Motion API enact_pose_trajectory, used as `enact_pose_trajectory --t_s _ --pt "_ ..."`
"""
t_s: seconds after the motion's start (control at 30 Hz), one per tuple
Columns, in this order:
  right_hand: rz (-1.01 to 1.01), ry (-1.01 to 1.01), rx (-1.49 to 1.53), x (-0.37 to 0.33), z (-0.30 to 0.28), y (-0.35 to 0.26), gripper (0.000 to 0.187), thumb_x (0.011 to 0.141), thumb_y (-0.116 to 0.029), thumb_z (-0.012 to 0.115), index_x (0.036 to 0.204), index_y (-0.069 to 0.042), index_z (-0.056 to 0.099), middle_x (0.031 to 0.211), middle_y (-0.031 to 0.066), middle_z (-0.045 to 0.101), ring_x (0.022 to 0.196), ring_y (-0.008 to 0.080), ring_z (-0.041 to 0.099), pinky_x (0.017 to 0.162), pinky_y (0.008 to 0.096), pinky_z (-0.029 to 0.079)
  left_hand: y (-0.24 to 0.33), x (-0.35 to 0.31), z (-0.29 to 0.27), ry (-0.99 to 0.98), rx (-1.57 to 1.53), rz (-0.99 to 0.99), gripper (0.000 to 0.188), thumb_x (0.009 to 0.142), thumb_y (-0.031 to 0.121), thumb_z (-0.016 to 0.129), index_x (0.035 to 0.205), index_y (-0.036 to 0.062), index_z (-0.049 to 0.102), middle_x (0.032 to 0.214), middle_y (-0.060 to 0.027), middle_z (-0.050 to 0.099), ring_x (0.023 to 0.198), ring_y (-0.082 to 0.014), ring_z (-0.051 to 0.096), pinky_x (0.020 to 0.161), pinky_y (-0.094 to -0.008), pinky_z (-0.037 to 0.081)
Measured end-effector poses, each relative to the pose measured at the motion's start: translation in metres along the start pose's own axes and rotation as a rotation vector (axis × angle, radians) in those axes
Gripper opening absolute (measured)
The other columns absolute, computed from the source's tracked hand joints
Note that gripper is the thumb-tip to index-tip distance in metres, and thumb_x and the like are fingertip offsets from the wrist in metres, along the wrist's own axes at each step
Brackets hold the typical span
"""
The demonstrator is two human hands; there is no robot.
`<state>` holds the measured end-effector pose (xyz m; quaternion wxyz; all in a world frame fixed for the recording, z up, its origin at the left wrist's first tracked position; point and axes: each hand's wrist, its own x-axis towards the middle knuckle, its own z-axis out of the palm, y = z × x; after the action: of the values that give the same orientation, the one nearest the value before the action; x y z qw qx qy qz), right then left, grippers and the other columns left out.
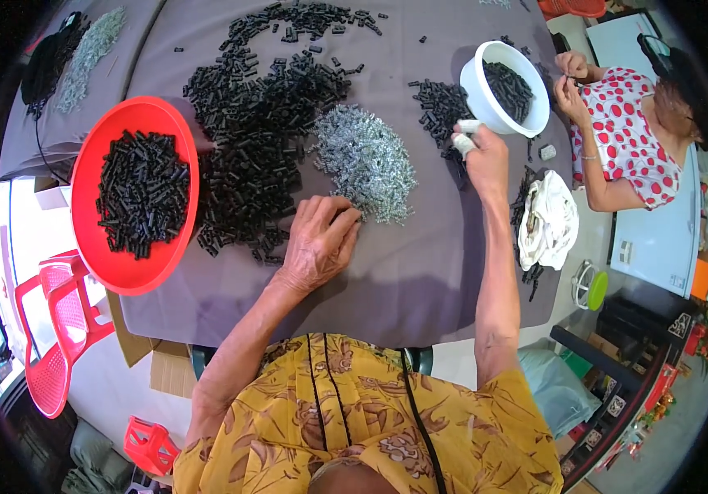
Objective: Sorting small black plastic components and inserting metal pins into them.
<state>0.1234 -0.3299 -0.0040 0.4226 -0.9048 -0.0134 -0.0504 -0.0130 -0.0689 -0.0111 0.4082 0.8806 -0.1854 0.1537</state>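
At the lower left edge of a heap of small silvery metal pieces [368, 162], my left hand [319, 240] rests on the cloth. Its fingers are bent and drawn together; their tips are partly hidden, so what they hold, if anything, does not show. My right hand [486, 162] reaches out beside a white bowl [476, 92] of short black pieces [508, 90]. White wraps cover two of its fingertips, which stand apart with nothing visible between them. Just left of it lies a loose pile of black pieces [439, 109].
A large heap of black pieces [247, 156] spreads left of the silvery one. Beyond it stands a red basin [90, 239] of black pieces. A white cloth [547, 221] lies at the right edge. A co-worker [626, 123] handles something small at right. Red chairs [62, 325] stand left.
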Motion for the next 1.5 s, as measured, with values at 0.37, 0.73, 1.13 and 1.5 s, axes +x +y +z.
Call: enact_pose_trajectory --t_s 0.37,0.73,1.13,1.5 --pt "0.099 -0.026 0.321 -0.005 -0.005 -0.001 0.019 0.08 -0.012 0.067 0.096 -0.002 0.062 0.061 0.0032 0.055 0.049 0.0107 0.047 0.044 0.027 0.035 -0.001 -0.001 -0.002 -0.016 -0.001 -0.023 0.021 0.07 0.0 0.067 0.09 0.0023 0.062 0.093 -0.0094 0.057 0.082 -0.0278 0.053 0.071 -0.038 0.042" --pt "0.372 -0.164 0.861 0.0 -0.019 -0.019 0.021 0.086 -0.02 0.058 0.092 -0.001 0.055 0.054 -0.0007 0.039 0.04 0.008 0.033 0.037 0.0218 0.02 0.0 0.0 -0.001 0.012 -0.002 -0.013 0.021 0.069 0.0 0.069 0.089 0.0015 0.062 0.092 -0.01 0.057 0.081 -0.028 0.054 0.07 -0.0377 0.043" --pt "-0.046 -0.026 0.044 0.021 0.023 -0.016 0.017 0.082 -0.016 0.064 0.093 -0.003 0.065 0.07 0.0064 0.066 0.064 0.0211 0.062 0.061 0.0342 0.047 -0.001 0.001 0.0 0.019 -0.014 -0.006 0.02 0.069 0.0 0.069 0.087 0.0023 0.062 0.09 -0.0095 0.057 0.08 -0.0277 0.054 0.068 -0.0372 0.043" --pt "-0.17 -0.107 -0.556 0.03 0.035 -0.032 0.016 0.075 -0.012 0.061 0.087 -0.001 0.062 0.073 0.0231 0.063 0.073 0.0415 0.062 0.068 0.0497 0.048 -0.004 -0.003 -0.001 0.045 -0.023 -0.004 0.02 0.07 0.001 0.069 0.089 0.0018 0.062 0.092 -0.0101 0.057 0.081 -0.0276 0.054 0.069 -0.0373 0.042"
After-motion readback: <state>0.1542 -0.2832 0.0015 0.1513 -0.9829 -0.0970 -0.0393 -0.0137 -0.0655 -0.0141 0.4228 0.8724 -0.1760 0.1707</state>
